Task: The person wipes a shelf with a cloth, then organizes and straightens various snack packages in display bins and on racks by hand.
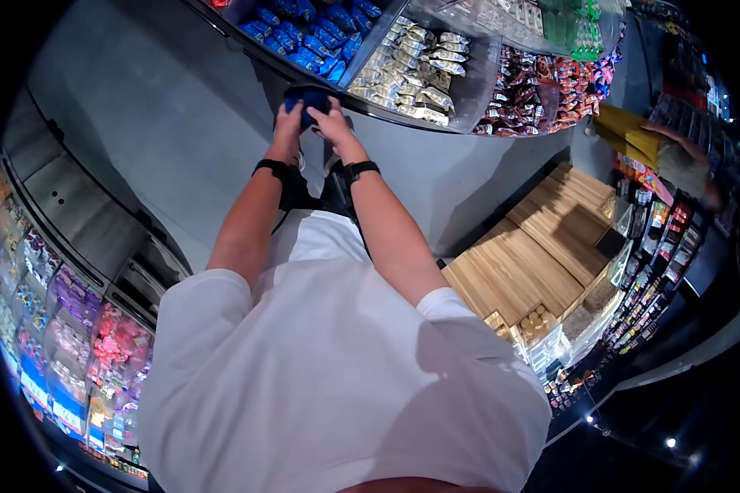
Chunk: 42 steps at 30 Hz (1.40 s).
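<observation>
Both my hands are together in front of me, close to the rim of a curved candy display. Between them is a dark blue, rounded object; its exact kind is hard to make out. My left hand grips its left side, and my right hand grips its right side, thumbs towards me. Just beyond lie blue-wrapped sweets in one compartment. Pale gold-wrapped sweets fill the compartment to the right of them. Each wrist wears a black band.
Red-brown wrapped sweets continue along the display. Wooden-topped counter stands on my right, candy bins on my left. At far right, a person's arm reaches to a yellow item. Grey floor lies between the fixtures.
</observation>
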Each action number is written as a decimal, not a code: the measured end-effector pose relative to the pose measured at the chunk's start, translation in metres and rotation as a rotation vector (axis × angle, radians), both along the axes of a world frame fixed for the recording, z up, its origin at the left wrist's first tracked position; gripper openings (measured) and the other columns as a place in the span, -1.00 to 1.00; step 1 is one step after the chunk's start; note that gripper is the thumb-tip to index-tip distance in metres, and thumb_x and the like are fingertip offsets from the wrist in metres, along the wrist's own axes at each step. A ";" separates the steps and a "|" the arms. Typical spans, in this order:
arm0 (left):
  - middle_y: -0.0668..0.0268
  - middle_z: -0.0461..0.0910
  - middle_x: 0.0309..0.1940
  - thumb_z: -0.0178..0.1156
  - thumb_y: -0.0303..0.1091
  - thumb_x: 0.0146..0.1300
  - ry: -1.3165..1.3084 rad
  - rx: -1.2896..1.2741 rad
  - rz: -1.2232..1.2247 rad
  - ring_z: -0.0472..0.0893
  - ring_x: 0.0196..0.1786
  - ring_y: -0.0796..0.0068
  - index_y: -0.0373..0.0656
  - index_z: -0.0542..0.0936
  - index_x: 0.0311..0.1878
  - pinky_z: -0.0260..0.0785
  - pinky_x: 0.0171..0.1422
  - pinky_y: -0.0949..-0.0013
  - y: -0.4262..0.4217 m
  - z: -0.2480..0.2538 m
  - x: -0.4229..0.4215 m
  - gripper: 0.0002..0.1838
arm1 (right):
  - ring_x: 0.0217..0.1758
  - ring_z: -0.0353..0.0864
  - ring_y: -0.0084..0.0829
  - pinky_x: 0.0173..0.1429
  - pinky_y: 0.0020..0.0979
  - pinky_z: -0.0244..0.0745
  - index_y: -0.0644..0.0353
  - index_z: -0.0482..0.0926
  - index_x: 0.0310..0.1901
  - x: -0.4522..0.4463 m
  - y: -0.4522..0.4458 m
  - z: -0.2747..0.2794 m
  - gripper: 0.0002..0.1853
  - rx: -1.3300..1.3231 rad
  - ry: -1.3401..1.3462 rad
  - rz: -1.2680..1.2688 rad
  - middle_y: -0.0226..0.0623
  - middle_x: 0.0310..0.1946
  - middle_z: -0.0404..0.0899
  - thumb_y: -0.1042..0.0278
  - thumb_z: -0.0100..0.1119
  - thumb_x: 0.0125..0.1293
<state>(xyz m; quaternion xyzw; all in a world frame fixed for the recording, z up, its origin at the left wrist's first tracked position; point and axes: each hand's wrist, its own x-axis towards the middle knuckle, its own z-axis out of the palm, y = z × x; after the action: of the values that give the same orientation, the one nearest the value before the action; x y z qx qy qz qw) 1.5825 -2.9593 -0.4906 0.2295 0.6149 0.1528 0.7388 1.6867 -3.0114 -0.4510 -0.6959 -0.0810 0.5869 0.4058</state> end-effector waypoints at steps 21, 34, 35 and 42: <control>0.27 0.54 0.02 0.11 -0.03 0.37 -0.214 -0.078 -0.824 0.55 0.09 0.32 -0.09 0.37 0.20 0.45 0.05 0.17 -0.135 0.014 0.193 -0.54 | 0.08 0.52 -0.26 -0.01 -0.16 0.46 -0.15 0.04 0.42 0.175 -0.172 0.008 -0.30 -0.166 -0.093 -0.617 -0.21 0.18 0.41 0.30 0.16 0.33; 0.06 0.60 -0.34 0.11 -0.48 0.15 -0.087 0.071 -0.785 0.61 -0.47 0.22 0.07 -0.08 0.45 0.41 -0.44 0.21 -0.066 -0.067 0.085 -0.16 | -0.21 0.60 -0.32 -0.24 -0.15 0.52 -0.07 -0.26 0.45 0.086 -0.077 -0.045 0.06 -0.322 -0.247 -0.559 -0.11 -0.02 0.48 0.36 0.34 0.07; 0.10 0.59 -0.38 0.11 -0.45 0.19 -0.136 0.152 -0.808 0.60 -0.48 0.24 0.01 -0.12 0.45 0.41 -0.45 0.21 -0.053 -0.071 0.067 -0.17 | -0.29 0.63 -0.31 -0.30 -0.17 0.56 0.01 -0.36 0.45 0.082 -0.068 -0.052 0.13 -0.394 -0.288 -0.492 -0.10 -0.06 0.51 0.35 0.37 0.05; 0.23 0.54 -0.10 -0.11 -0.03 0.45 -0.097 -0.287 -0.746 0.57 -0.11 0.29 -0.07 0.35 0.18 0.43 0.13 0.05 0.085 -0.023 -0.031 -0.60 | -0.13 0.64 -0.29 -0.11 -0.13 0.61 0.07 -0.12 0.41 -0.034 0.066 -0.045 -0.08 -0.351 -0.038 -0.624 -0.16 0.03 0.49 0.28 0.34 0.18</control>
<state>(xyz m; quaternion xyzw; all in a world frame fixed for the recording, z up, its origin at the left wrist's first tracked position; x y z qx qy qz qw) 1.5518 -2.8743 -0.5136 0.3241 0.4691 -0.2024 0.7962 1.6532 -2.9455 -0.4959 -0.7573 0.2298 0.4265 0.4380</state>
